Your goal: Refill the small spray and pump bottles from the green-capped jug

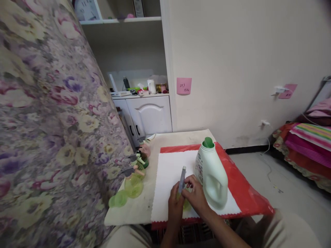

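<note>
Left grip (175,200) wrapped round grey-topped translucent bottle (182,179); right grip (196,193) at neck, hold unclear; smooth jug (214,179) near.

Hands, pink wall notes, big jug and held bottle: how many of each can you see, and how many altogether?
Hands, the left hand and right hand: 2
Pink wall notes: 2
Big jug: 1
Held bottle: 1
Total: 6

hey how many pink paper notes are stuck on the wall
2: one pink note beside the cupboard, and another farther right, beside a white plug. No others show in this view.
</note>
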{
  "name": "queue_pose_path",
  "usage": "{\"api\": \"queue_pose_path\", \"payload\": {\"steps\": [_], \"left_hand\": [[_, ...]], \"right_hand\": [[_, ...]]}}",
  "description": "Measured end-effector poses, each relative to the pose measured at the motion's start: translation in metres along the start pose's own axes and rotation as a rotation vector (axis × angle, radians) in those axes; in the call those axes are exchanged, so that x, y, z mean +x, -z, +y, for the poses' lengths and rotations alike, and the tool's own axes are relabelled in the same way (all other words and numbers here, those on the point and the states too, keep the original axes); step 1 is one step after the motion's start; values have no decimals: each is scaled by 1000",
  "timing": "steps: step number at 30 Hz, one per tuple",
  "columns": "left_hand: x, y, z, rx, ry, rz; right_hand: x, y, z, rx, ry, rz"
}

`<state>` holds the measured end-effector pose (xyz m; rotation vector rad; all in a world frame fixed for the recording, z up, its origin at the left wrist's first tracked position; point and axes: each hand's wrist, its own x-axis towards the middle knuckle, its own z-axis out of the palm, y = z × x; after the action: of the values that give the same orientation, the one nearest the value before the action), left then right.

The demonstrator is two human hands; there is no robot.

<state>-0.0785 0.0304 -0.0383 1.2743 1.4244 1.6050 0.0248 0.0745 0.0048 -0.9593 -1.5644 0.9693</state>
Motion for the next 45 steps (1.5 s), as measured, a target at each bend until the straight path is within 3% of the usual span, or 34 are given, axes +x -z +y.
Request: {"api": "queue_pose_path", "payload": {"steps": [4, 11, 19, 25, 33, 41, 45], "left_hand": [[-2, -1, 3, -26, 23, 17], [1, -1, 0, -20, 24, 37], [3, 0, 3, 50, 58, 72], [2, 0, 10, 32, 71, 41], [3, 1, -4, 107, 158, 124], [3, 3, -3, 119, 148, 82], [3, 3, -4, 120, 140, 85]], "right_hand": [[-5, -9, 0, -10, -44, 91], [-16, -7, 3, 61, -14, 57], [-19, -25, 9, 116, -113, 183], [-22, -18, 7, 204, -51, 97], [-20, -28, 14, 272, -170, 116], [-23, -18, 26, 359, -128, 12], [-23, -23, 28, 455, -110, 64]]}}
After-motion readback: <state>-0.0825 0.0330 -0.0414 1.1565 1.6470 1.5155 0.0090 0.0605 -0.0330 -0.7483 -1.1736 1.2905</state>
